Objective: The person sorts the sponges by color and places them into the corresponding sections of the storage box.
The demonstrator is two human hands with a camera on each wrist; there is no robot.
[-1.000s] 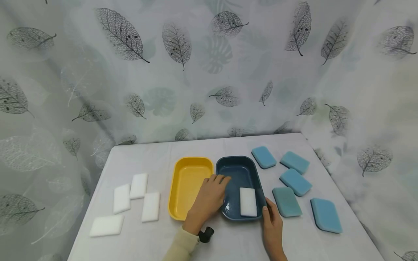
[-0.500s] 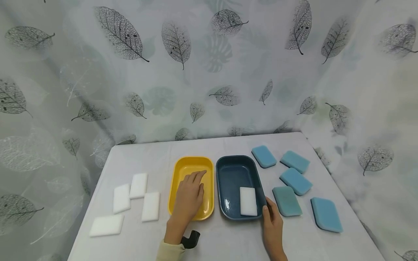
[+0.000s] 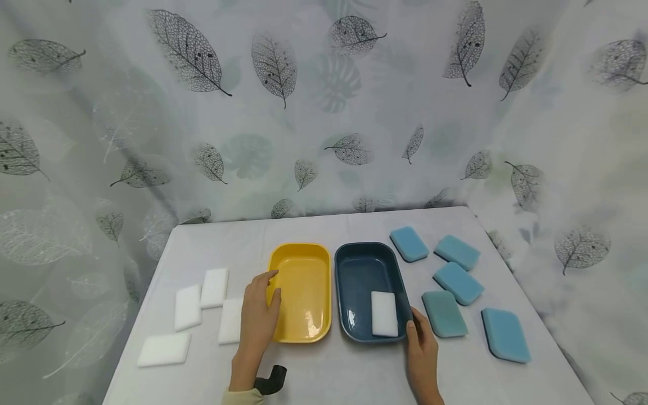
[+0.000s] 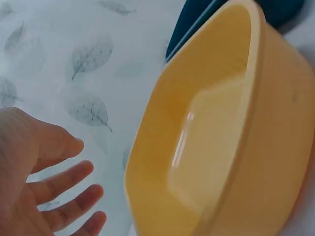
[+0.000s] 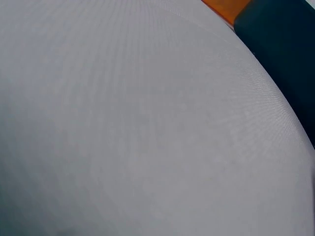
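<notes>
My left hand (image 3: pixel 260 312) hovers over the left rim of a yellow tray (image 3: pixel 305 292), its fingers spread and holding nothing. Just left of it lies a white sponge (image 3: pixel 230 322), partly hidden by that hand. In the left wrist view, the thumb and fingers (image 4: pixel 74 177) show apart from the yellow wall. My right hand (image 3: pixel 422 354) holds the near right corner of a dark blue tray (image 3: pixel 361 281) with thumb and fingers. One white sponge (image 3: pixel 385 314) lies inside that tray, at its near right. The right wrist view does not show the right hand's grip.
Several more white sponges (image 3: pixel 188 307) lie on the left of the white-covered table (image 3: pixel 354 377). Several blue sponges (image 3: pixel 506 334) are scattered to the right of the dark blue tray. A leaf-patterned curtain (image 3: pixel 314 112) hangs behind the table.
My left hand has moved left, from the dark blue tray's left edge across the yellow tray to its left rim. The right hand and both trays have stayed put.
</notes>
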